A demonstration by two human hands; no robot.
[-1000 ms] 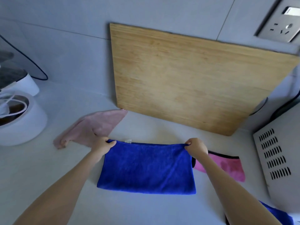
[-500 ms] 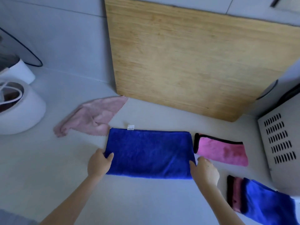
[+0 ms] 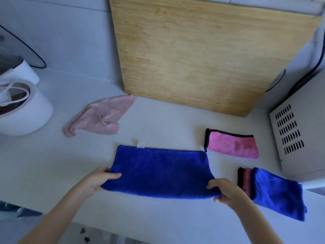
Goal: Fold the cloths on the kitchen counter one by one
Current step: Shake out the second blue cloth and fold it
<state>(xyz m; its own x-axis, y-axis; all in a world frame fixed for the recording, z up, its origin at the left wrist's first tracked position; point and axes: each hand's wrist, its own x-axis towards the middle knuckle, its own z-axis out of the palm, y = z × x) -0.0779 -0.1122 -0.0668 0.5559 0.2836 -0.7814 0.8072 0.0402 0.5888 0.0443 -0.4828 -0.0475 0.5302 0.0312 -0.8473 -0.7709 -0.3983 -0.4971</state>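
A blue cloth, folded into a wide rectangle with a white tag at its far edge, lies in the middle of the pale counter. My left hand pinches its near left corner. At the near right corner my right hand grips it too, and the near edge is lifted slightly off the counter. A crumpled pale pink cloth lies at the back left. A folded bright pink cloth with black trim rests at the right.
A folded blue cloth over a dark red one lies at the near right. A large wooden cutting board leans on the wall. A white appliance stands at the left, a vented metal box at the right.
My hands let go of the cloth's far corners, came back to its near corners and took hold of them. The near edge is now raised and the view has tilted down.
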